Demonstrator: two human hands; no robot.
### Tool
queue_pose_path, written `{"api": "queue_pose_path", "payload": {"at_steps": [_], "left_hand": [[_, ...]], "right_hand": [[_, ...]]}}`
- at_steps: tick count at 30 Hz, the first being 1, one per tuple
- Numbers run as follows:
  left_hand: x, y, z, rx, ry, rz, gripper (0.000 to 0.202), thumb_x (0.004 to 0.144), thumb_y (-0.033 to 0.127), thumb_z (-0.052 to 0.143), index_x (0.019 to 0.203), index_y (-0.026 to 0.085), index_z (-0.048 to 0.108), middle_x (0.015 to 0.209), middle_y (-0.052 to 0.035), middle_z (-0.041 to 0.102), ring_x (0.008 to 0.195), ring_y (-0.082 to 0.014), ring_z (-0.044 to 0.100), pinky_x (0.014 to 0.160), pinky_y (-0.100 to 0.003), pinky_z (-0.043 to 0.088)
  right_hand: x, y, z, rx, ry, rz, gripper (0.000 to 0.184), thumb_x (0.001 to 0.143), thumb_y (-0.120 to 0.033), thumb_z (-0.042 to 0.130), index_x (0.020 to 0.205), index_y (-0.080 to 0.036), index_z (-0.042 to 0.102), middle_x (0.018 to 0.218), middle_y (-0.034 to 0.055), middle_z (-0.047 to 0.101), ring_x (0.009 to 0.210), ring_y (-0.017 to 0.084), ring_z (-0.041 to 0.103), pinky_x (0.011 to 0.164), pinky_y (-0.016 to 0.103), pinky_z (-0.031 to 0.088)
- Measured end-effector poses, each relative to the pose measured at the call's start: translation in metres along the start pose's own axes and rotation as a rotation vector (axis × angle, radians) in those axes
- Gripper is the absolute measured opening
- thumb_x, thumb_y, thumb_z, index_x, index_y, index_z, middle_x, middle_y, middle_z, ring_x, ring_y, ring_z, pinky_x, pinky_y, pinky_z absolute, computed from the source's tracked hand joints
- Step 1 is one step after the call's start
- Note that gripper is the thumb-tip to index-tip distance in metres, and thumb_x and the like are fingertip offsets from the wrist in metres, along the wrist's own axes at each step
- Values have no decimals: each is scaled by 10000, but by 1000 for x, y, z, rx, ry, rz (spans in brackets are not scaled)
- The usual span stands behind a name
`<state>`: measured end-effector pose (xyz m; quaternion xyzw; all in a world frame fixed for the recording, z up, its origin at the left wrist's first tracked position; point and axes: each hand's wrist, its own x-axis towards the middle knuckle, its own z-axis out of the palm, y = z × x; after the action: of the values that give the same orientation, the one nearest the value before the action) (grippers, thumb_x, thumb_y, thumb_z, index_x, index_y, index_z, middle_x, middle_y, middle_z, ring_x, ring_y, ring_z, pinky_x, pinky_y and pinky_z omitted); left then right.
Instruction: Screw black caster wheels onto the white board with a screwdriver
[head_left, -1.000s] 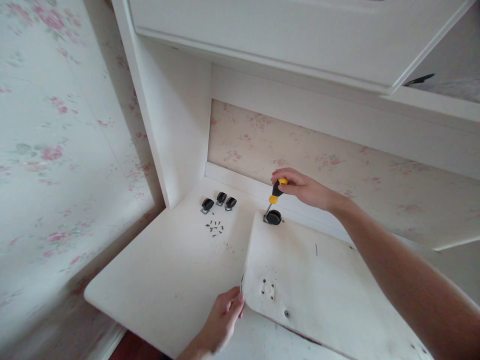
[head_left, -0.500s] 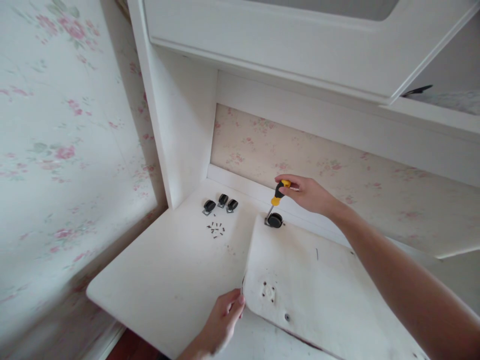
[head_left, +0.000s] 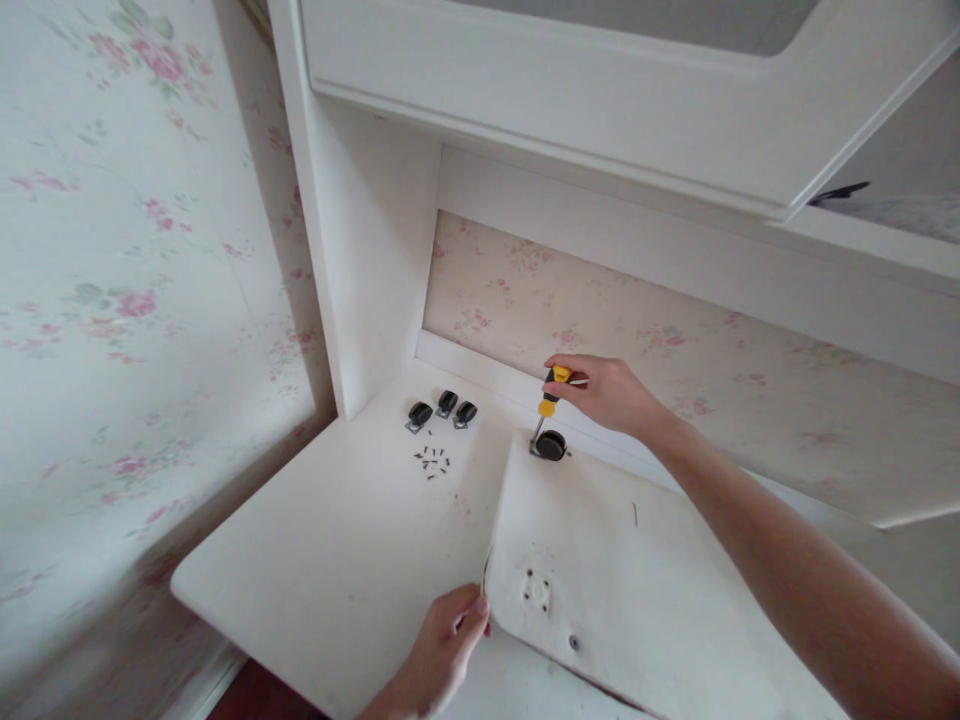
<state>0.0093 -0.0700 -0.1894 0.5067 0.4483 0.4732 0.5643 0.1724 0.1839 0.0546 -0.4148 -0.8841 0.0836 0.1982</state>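
My right hand (head_left: 604,392) grips the yellow and black handle of a screwdriver (head_left: 553,390). Its metal shaft points down to the mounting plate of a black caster wheel (head_left: 551,445), which sits at the far left corner of a white board (head_left: 592,540). My left hand (head_left: 450,640) pinches the near left corner of this board, thumb on top. A pale square mark with several screw holes (head_left: 537,590) shows on the board near that hand. On the desk further left lie three loose casters (head_left: 447,403) and several small dark screws (head_left: 433,460).
The board lies on a white desk (head_left: 322,560) with a rounded front left corner. A white cabinet (head_left: 562,110) overhangs the work from above, and a side panel (head_left: 367,250) rises at the left. Flowered wallpaper (head_left: 142,300) covers the walls.
The screwdriver's handle has tipped slightly to the left, and my right hand has turned with it. My left hand stays at the board's corner. The view has shifted a little.
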Motion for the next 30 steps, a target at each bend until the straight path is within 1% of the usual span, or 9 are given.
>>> {"api": "queue_pose_path", "payload": {"at_steps": [7,12,14,16,18,20,24,27,30], "left_hand": [[-1,-2,1,3,8,13,487,984,557,376,704,187,522,770,-29,584,767,-169,496,738,-279,391],[-2,2,1,0,13,14,495,981,570,366,707,189,522,759,-24,573,764,-174,489,739,-288,382],[-3,4,1,3,13,11,501,977,583,361,706,190,516,750,-19,565,759,-173,485,736,-287,375],[-3,6,1,3,17,6,509,972,596,358,705,191,512,749,-16,561,764,-174,484,733,-283,372],[-4,6,1,5,19,-2,516,966,612,356,712,192,516,752,-16,561,773,-177,487,728,-281,373],[-3,6,1,10,18,-5,526,961,625,353,715,192,521,754,-18,565,779,-182,493,725,-284,374],[-3,7,1,16,7,8,540,956,637,342,698,193,513,741,-21,569,778,-189,503,730,-291,374],[-3,9,2,17,11,6,528,962,623,341,693,197,501,743,-22,575,781,-189,505,738,-291,373],[-3,10,2,18,15,2,519,966,613,340,690,200,492,755,-25,579,790,-190,504,743,-290,371]], "right_hand": [[1,-19,2,-210,26,-67,307,878,-543,600,864,-244,668,789,20,662,697,177,594,684,300,421],[2,-22,4,-293,50,-35,383,924,-559,505,803,-221,640,780,57,631,681,193,561,665,314,390],[2,-22,5,-286,40,-23,374,935,-545,486,874,-218,656,838,72,654,720,209,592,690,323,413],[0,-21,5,-253,15,-27,356,951,-506,471,1054,-219,653,984,86,685,827,221,633,753,327,447],[-2,-21,4,-210,-14,-40,380,967,-447,454,1250,-229,583,1179,90,669,988,217,642,838,320,460],[-4,-20,4,-173,-35,-41,397,973,-397,444,1332,-249,527,1250,72,655,1052,199,639,867,305,466],[-8,-20,3,-162,-2,12,289,918,-441,547,1129,-258,623,1002,33,722,833,197,670,762,304,475],[-10,-21,3,-192,65,59,270,874,-495,601,946,-238,640,917,47,709,800,219,646,754,326,446],[-10,-22,3,-181,51,89,273,886,-485,586,1004,-243,631,906,47,714,795,220,650,736,317,440]]}}
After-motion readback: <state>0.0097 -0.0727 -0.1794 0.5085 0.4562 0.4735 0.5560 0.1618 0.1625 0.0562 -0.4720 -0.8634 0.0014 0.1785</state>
